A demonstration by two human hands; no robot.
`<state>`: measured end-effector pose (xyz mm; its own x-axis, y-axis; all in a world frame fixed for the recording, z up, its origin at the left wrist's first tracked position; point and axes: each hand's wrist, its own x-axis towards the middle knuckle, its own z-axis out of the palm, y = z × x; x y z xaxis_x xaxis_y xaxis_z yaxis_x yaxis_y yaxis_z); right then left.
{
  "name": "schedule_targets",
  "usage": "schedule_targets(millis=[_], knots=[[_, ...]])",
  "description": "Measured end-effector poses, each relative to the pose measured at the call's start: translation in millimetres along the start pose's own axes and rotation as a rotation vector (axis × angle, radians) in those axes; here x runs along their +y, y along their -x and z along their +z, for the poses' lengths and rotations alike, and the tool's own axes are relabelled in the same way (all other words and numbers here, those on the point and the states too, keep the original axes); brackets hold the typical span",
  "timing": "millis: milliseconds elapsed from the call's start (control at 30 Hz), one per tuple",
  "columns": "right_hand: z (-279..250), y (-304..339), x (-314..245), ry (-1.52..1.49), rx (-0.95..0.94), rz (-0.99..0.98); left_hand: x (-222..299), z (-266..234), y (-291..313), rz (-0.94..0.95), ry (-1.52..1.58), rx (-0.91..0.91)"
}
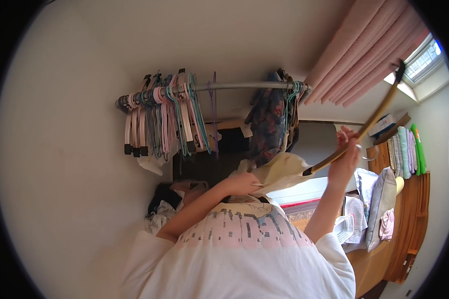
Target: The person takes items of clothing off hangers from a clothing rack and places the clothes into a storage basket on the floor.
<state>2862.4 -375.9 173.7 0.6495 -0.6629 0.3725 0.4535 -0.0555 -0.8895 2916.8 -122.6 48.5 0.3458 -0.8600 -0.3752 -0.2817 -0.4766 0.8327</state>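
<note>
Just in front of my chest, my left fingers [247,183] are pinching the edge of a cream garment [286,168]; exact fingertip placement hard to see. Off to the right and higher, my right fingers [348,133] are closed around the middle of a gold hanger [380,110] with black ends, by its metal hook. Hanger is tilted, upper end toward the window [425,59], lower end at the garment's right edge; can't tell if those touch. Below, my white T-shirt [244,269], printed front. Beyond my hands, a metal rail [244,85]: bunched hangers [167,117] at left, one purple hanger [215,112] on its own, dark floral garment [268,119] at right. Upper right, pink curtain [361,52]. Far right, folded textiles [405,152] in a row, grey pillow [382,212], white basket [343,228].
</note>
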Motion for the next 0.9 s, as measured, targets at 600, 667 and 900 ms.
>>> schedule_targets(millis=[600,667,900], knots=[[156.2,18.8,181.9,0.218,-0.703,0.701,-17.1,5.7,203.2,-0.145,0.650,1.063],[195.7,11.2,204.8,0.168,-0.661,0.704,-23.3,4.0,235.7,-0.218,0.612,1.382],[250.3,4.8,282.7,0.190,-0.563,0.859,4.1,29.3,372.6,-0.525,0.127,1.951]])
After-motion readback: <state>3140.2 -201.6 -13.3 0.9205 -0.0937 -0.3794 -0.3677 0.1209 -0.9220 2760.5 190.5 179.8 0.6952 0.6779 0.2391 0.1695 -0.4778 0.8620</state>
